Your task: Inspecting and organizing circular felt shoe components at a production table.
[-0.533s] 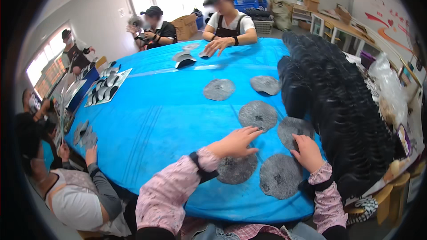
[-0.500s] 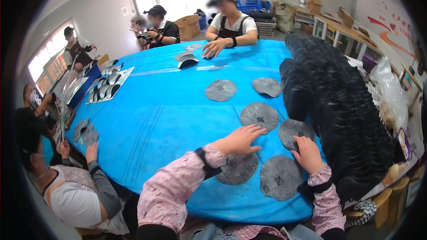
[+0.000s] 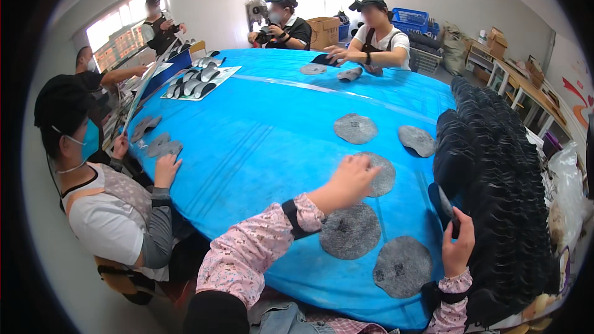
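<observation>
My right hand grips the lower edge of a round felt-like disc, grey on one face and black on the other. The disc is tilted up on edge beside the dark pile. Blurred by motion, my left hand is open over another grey disc and covers part of it; whether it touches is unclear. Nearer to me, two grey discs lie flat: one below my left hand, the other by my right wrist. Farther off are a flat disc and a slightly curled one.
A long pile of black curved pieces lines the right side of the blue-covered table. Co-workers sit across and at the left; one person's hands handle discs. A white board bears several curved pieces. Grey pieces lie far left.
My right hand has lifted its disc from lying flat to standing tilted. My left hand has moved forward over a farther disc. The whole view has shifted. The person across now handles a dark disc.
</observation>
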Demonstrator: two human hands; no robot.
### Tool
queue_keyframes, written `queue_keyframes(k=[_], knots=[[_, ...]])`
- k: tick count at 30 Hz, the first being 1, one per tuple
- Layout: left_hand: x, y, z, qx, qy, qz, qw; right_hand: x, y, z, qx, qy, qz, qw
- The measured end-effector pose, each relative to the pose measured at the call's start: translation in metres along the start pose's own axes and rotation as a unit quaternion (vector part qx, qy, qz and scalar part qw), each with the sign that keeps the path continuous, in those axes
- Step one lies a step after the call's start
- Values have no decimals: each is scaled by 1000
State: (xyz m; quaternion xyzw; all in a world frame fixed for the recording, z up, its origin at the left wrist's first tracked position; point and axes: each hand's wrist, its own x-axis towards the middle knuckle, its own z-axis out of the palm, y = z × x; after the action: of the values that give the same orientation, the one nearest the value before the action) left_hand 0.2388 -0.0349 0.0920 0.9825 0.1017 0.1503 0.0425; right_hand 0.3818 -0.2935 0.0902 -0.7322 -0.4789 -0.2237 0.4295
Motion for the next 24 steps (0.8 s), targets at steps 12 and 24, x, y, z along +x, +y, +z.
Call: queue_keyframes(k=[12,24], knots=[[-36,77,-55,-358,144,142,911,4,-63,-17,137,-28,-145,980],[-46,66,30,-795,89,-26,600,-21,-31,32,555,-36,304,774]])
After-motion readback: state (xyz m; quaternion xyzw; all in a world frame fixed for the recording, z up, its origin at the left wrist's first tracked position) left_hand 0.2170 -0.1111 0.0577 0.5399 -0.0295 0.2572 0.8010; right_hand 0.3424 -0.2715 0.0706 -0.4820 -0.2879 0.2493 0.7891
